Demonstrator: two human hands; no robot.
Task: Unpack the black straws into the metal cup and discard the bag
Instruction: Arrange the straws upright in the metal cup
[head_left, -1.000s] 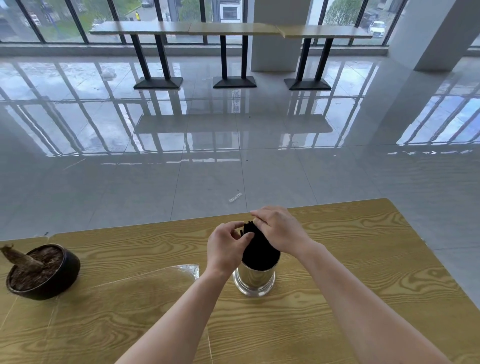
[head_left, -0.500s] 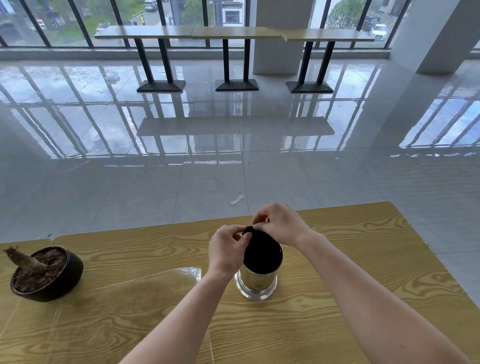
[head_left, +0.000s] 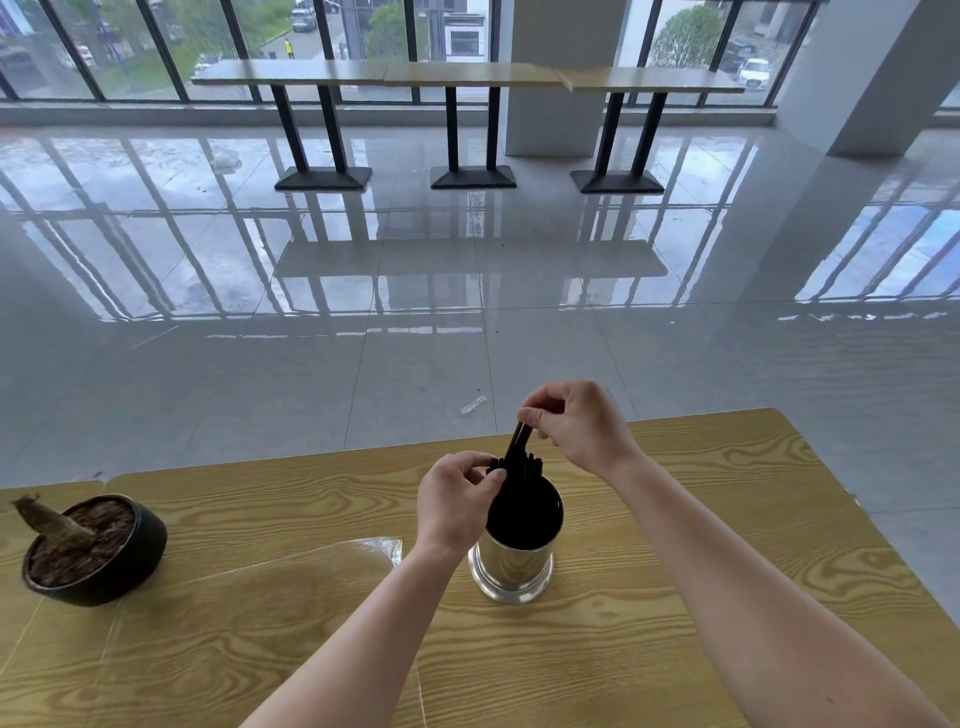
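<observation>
A shiny metal cup (head_left: 511, 569) stands on the wooden table (head_left: 675, 519), filled with a bundle of black straws (head_left: 524, 499). My left hand (head_left: 457, 499) pinches the straw tops at the cup's left rim. My right hand (head_left: 576, 423) is raised above the cup and pinches the upper ends of a few straws, which stick up higher than the others. The clear plastic bag (head_left: 291, 577) lies flat on the table to the left of the cup, partly under my left forearm.
A dark bowl-shaped pot (head_left: 96, 551) with soil and a dry stump sits at the table's left. The table's far edge is just behind the cup. Beyond it lies glossy tiled floor with a small scrap (head_left: 472, 405), and tall tables (head_left: 467, 78) stand by the windows.
My right hand has lifted from the cup's rim, drawing a few straws up above the bundle. My left hand stays at the left of the straw tops.
</observation>
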